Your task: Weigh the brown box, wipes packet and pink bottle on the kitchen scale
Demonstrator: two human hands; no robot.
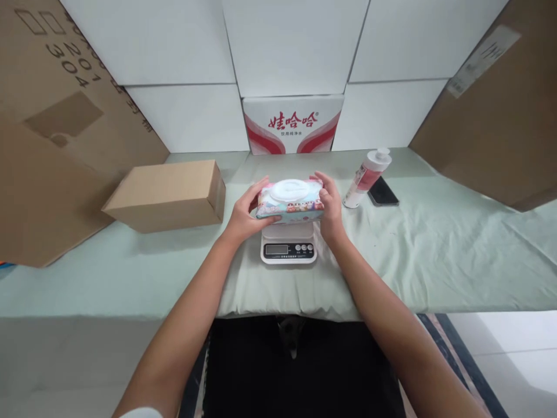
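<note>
A wipes pack (290,204) is gripped at its two ends by the left hand (244,213) and the right hand (332,209), its white lid (289,190) turned upward. It is held over the white scale (289,251); whether the scale is touched cannot quite be told. On the tabletop (108,284), a brown box (167,194) is set to the left, a bottle (366,177) and a phone (383,193) to the right.

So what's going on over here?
Someone's left hand and right hand grip the two ends of what looks like a pack of wipes, over a small white scale. I can't tell whether pack and scale touch. A bottle and a dark phone are off to the right, a cardboard box to the left.
</note>
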